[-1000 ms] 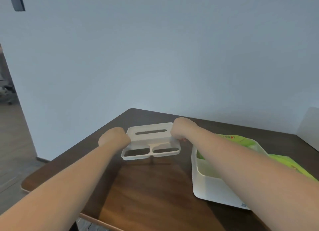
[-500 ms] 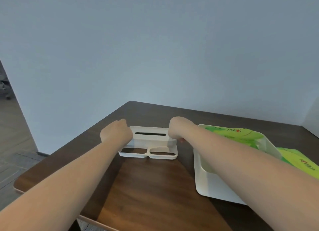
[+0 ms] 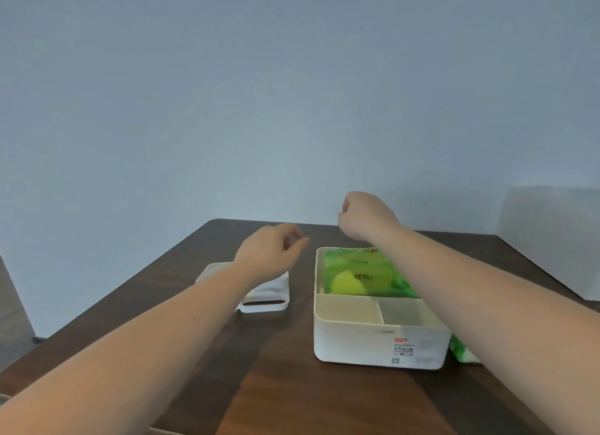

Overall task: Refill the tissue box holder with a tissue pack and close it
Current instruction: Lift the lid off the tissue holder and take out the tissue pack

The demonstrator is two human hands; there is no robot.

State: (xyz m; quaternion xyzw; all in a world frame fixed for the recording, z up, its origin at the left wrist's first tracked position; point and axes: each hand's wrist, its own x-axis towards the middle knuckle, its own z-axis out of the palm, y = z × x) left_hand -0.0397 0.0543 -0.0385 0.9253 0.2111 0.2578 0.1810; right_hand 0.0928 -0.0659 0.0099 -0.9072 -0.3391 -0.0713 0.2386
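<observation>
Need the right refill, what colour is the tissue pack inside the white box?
Green, in the head view: tissue pack.

lid point(image 3: 269, 296) flat on table point(image 3: 292, 395) | green pack point(image 3: 360, 278) in holder point(image 3: 373, 347) | both hands empty

A lid point(image 3: 266, 296) is lying on the worktop point(image 3: 292, 386) left of the holder point(image 3: 373, 343), a tissue pack point(image 3: 354, 277) sitting in its rear compartment.

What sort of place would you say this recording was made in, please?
Probably a plain indoor room, home or office: a dark wooden table against a bare pale wall, with a white tissue box holder on it.
</observation>
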